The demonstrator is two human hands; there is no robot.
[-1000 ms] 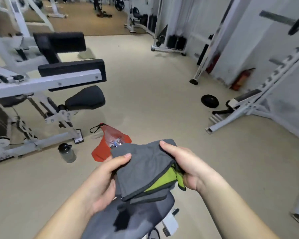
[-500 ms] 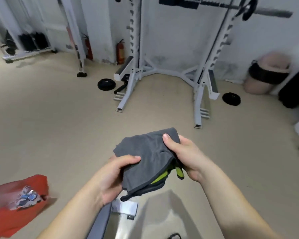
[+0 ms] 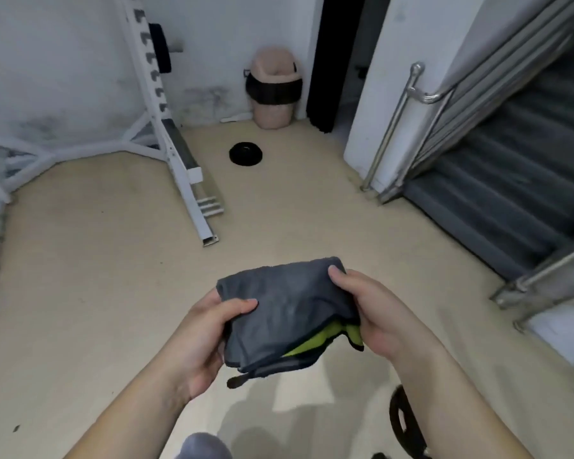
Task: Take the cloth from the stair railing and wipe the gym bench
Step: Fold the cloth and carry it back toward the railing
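A folded grey cloth (image 3: 285,306) with a green inner side hangs in front of me at waist height, over the beige floor. My left hand (image 3: 203,336) grips its left edge, thumb on top. My right hand (image 3: 371,313) holds its right edge, thumb pressed on the upper corner. The steel stair railing (image 3: 401,120) stands at the upper right, beside the dark stairs (image 3: 511,167). The gym bench is out of view.
A white squat rack (image 3: 166,127) stands at the left with its foot reaching to mid-floor. A black weight plate (image 3: 245,154) lies near a pink bin (image 3: 272,91) by the wall. Another black plate (image 3: 403,425) is at my lower right.
The view has swung right, from the bench and red bag past the squat rack to the stairs. Both hands keep the same hold on the cloth.
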